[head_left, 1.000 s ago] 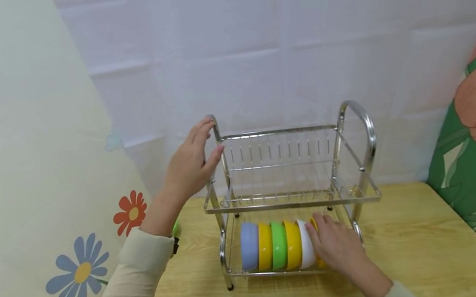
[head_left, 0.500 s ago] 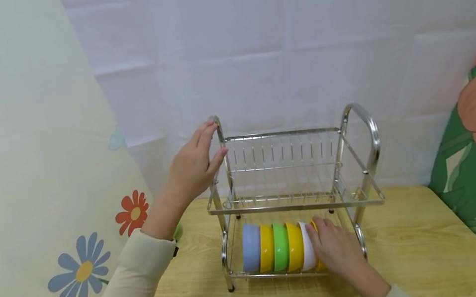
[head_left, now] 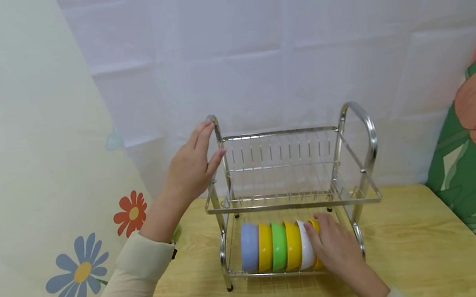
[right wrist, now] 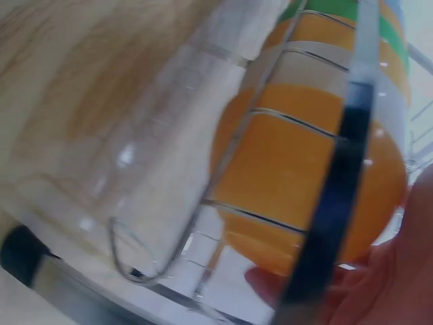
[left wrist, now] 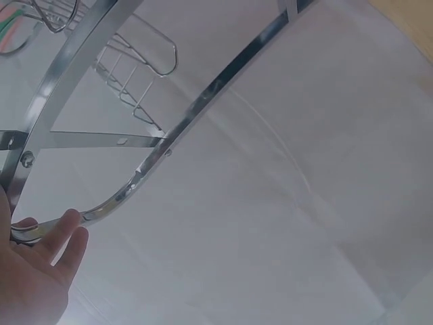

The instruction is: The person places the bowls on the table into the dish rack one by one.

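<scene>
A two-tier chrome dish rack [head_left: 293,206] stands on the table. My left hand [head_left: 188,171] holds the top of its left side handle, fingers over the tube and thumb inward. On the lower tier several bowls stand on edge in a row: a light blue bowl [head_left: 249,248], a yellow one, a green bowl [head_left: 279,246], another yellow one and a white bowl [head_left: 305,246]. At the row's right end my right hand [head_left: 338,246] grips a yellow bowl [right wrist: 284,162], thumb near the white bowl's rim. The hand covers most of that yellow bowl in the head view.
The rack's upper tier has wire slots [head_left: 279,153] and nothing on it. Its right side handle [head_left: 371,136] rises beside my right arm. A small green thing [head_left: 177,232] shows partly behind my left wrist. A white cloth [head_left: 254,66] hangs behind the wooden table [head_left: 418,245].
Both hands keep their places on the rack and the yellow bowl. The head view shifts slightly, and a bit more of the right-end yellow bowl shows beside my right thumb.
</scene>
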The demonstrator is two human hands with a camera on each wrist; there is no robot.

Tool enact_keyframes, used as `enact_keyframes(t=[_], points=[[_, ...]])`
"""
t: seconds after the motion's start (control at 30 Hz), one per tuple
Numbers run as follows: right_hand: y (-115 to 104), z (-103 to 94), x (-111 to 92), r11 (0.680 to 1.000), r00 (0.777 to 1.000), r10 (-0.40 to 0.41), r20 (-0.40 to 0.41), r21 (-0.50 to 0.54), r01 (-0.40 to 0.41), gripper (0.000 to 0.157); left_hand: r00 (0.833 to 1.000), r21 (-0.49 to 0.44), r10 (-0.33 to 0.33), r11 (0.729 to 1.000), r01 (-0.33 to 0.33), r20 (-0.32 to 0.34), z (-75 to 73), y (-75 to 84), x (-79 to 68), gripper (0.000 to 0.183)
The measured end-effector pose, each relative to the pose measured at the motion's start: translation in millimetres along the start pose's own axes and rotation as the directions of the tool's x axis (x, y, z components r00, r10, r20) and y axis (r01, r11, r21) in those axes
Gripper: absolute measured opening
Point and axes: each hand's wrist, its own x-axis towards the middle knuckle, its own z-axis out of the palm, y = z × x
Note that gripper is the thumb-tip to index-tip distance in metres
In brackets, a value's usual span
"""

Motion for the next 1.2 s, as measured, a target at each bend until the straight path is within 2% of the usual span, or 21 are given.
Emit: enact_keyframes(t=[0.13, 0.27, 0.4, 0.47, 0.53, 0.6, 0.63, 0.7, 0.77, 0.83, 0.87, 0.9, 0.97, 1.03, 1.1, 1.2], points=[[-5, -11.5, -4, 0.997, 0.996, -0.061, -0.068, -0.05, 0.058, 0.062, 1.0, 0.008, 0.005, 1.0, -0.005, 0.004, 2.2, -0.1, -1.0, 0.065], [-17, -31.5, -11, 0.982, 0.977, -0.183, -0.112, -0.062, 0.177, 0.054, 1.0, 0.009, 0.006, 1.0, -0.006, 0.0, 4.9, 0.0, -1.6, 0.066], [-33, -60.9, -28, 0.948, 0.948, -0.316, -0.025, 0.013, 0.317, 0.05, 1.0, 0.002, 0.001, 1.0, -0.001, 0.012, 6.4, 0.7, -2.8, 0.067], [-43, -80.6, -38, 0.929, 0.93, -0.367, 0.034, 0.073, 0.364, 0.048, 1.0, -0.008, -0.001, 1.0, 0.001, 0.021, 6.7, 1.2, -3.9, 0.068], [-51, -104.3, -47, 0.9, 0.905, -0.422, 0.057, 0.141, 0.411, 0.044, 1.0, -0.021, -0.009, 1.0, 0.01, 0.027, 6.3, 1.6, -5.9, 0.068], [-57, -129.7, -52, 0.846, 0.864, -0.503, 0.009, 0.212, 0.49, 0.046, 0.999, -0.036, -0.016, 0.999, 0.017, 0.029, 5.5, 1.4, -8.3, 0.068], [-59, -142.1, -53, 0.807, 0.836, -0.547, -0.041, 0.241, 0.539, 0.047, 0.999, -0.046, -0.018, 0.999, 0.019, 0.031, 4.7, 1.3, -9.5, 0.067], [-61, -163.7, -48, 0.692, 0.745, -0.636, -0.202, 0.277, 0.666, 0.044, 0.999, -0.061, -0.019, 0.998, 0.021, 0.032, 2.4, 0.9, -12.5, 0.067], [-63, -181.3, -37, 0.592, 0.632, -0.677, -0.376, 0.232, 0.772, 0.036, 0.999, -0.067, -0.019, 0.998, 0.021, 0.031, -1.1, 0.0, -16.9, 0.065], [-62, -194.8, -21, 0.555, 0.542, -0.671, -0.506, 0.141, 0.82, 0.04, 0.999, -0.07, -0.021, 0.997, 0.023, 0.028, -5.0, -1.6, -21.2, 0.063], [-61, -200.4, -12, 0.563, 0.517, -0.662, -0.543, 0.096, 0.821, 0.046, 0.999, -0.068, -0.023, 0.997, 0.025, 0.026, -6.8, -2.5, -23.4, 0.063], [-58, -205.3, -2, 0.587, 0.509, -0.652, -0.562, 0.052, 0.808, 0.051, 0.999, -0.067, -0.025, 0.997, 0.027, 0.023, -8.3, -3.4, -25.5, 0.062], [-50, -211.8, 16, 0.637, 0.518, -0.637, -0.571, -0.012, 0.771, 0.057, 0.999, -0.065, -0.029, 0.997, 0.03, 0.019, -10.4, -5.1, -28.9, 0.061], [-40, -214.0, 33, 0.686, 0.549, -0.629, -0.551, -0.06, 0.725, 0.062, 1.0, -0.066, -0.024, 0.998, 0.025, 0.016, -12.0, -5.9, -31.7, 0.061], [-29, -212.7, 49, 0.71, 0.566, -0.622, -0.541, -0.084, 0.699, 0.064, 1.0, -0.07, -0.015, 0.997, 0.016, 0.013, -12.6, -6.0, -34.2, 0.061], [-15, -210.4, 68, 0.753, 0.616, -0.6, -0.511, -0.1, 0.65, 0.064, 1.0, -0.082, 0.001, 0.997, -0.001, 0.006, -15.0, -4.9, -38.5, 0.06]])
